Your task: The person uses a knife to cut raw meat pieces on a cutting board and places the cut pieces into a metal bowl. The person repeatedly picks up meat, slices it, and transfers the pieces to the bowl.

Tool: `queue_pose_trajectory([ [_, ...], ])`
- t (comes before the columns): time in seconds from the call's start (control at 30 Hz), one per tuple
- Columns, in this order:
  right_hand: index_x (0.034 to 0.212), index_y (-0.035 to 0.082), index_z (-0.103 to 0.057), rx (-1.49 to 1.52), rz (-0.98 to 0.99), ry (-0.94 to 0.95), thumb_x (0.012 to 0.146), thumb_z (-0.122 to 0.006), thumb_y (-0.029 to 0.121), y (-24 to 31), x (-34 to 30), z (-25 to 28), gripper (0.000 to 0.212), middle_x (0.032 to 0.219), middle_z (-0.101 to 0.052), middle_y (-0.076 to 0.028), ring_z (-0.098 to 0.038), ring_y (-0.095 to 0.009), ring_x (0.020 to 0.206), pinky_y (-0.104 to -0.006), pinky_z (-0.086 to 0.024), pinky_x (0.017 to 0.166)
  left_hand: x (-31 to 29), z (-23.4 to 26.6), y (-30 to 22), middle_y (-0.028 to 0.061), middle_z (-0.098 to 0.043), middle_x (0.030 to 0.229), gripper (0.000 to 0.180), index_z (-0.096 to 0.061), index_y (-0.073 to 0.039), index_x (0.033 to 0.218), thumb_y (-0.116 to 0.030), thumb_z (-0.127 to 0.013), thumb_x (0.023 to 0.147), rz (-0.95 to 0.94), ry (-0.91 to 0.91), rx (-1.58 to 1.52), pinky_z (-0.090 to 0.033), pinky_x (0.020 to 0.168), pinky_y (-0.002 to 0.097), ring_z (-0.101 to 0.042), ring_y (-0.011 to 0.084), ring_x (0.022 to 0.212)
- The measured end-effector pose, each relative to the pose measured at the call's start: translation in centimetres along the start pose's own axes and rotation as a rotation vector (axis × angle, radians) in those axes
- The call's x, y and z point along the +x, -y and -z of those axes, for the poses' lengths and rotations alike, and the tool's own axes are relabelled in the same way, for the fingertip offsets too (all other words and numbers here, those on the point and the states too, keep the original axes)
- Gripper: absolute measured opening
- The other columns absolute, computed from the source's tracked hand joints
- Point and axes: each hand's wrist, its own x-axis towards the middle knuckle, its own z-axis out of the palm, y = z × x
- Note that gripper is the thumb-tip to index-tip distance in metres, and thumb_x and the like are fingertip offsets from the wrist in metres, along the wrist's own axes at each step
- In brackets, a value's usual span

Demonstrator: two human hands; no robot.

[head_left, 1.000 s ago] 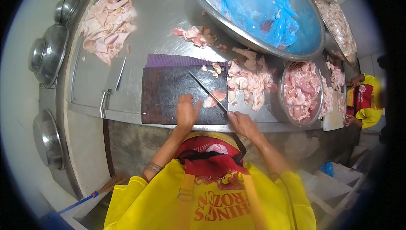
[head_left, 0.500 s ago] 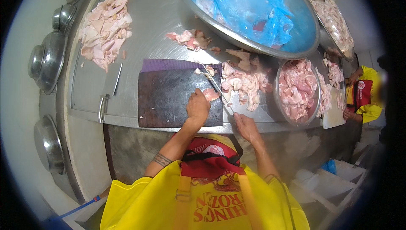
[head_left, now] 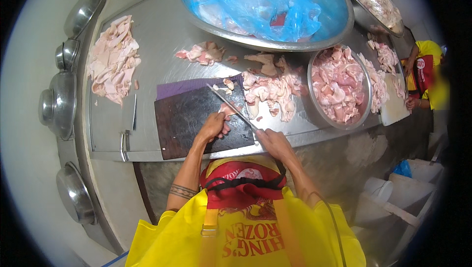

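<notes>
My left hand (head_left: 213,125) is closed on a small piece of raw meat (head_left: 228,108), pinching its near edge over the dark cutting board (head_left: 189,124). My right hand (head_left: 273,142) grips a long thin knife (head_left: 241,114) beside the board's right edge. The blade slants to the far left across the board, over or against the held piece; contact is hard to tell. Small pale scraps (head_left: 227,84) lie on the board just beyond the knife tip. A heap of raw meat and skin (head_left: 275,90) lies right of the board.
A purple ribbed mat (head_left: 183,88) shows beneath the board. Another knife (head_left: 129,112) lies near a pile of pale skin (head_left: 114,63) at left. A large bowl with blue plastic (head_left: 339,28) and a bowl of meat (head_left: 368,101) stand beyond and right. A co-worker (head_left: 425,70) stands far right.
My view has shifted. My left hand has turned, lifting the piece's near edge off the board. The knife now crosses closer to that hand, its tip farther left.
</notes>
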Motion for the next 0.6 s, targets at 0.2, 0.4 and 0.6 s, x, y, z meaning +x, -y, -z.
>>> queue_pose_trajectory([
  [0.2, 0.096, -0.004, -0.07, -0.188, 0.052, 0.078, 0.104, -0.045, 0.058, 4.1, 2.2, -0.5, 0.068, 0.086, -0.07, -0.031, -0.069, -0.049, 0.086, -0.0559, -0.052, 0.079, -0.2, 0.1, -0.2, 0.0126, -0.068, 0.066, 0.044, -0.065, 0.003, 0.088, -0.032, -0.042, 0.104, -0.085, -0.123, 0.212, -0.046, 0.044, 0.0319, -0.057, 0.016, 0.046],
  [0.4, 0.098, -0.004, -0.07, -0.343, 0.08, 0.06, 0.104, -0.045, 0.059, 4.1, 3.8, -1.1, 0.068, 0.089, -0.072, -0.027, -0.07, -0.047, 0.085, -0.0552, -0.054, 0.078, -0.1, -0.1, 0.7, 0.0176, -0.068, 0.062, 0.046, -0.068, 0.009, 0.094, -0.03, -0.044, 0.102, -0.181, -0.214, 0.185, -0.052, 0.052, 0.0396, -0.061, 0.0229, 0.045],
  [0.6, 0.102, -0.006, -0.065, -0.411, 0.075, 0.055, 0.103, -0.049, 0.058, 2.5, 2.1, -0.4, 0.066, 0.082, -0.071, -0.029, -0.07, -0.047, 0.08, -0.0541, -0.055, 0.073, 0.5, 0.5, 1.7, 0.0136, -0.065, 0.06, 0.044, -0.067, 0.007, 0.086, -0.03, -0.047, 0.1, -0.112, -0.224, -0.042, -0.048, 0.046, 0.0368, -0.06, 0.0193, 0.045],
])
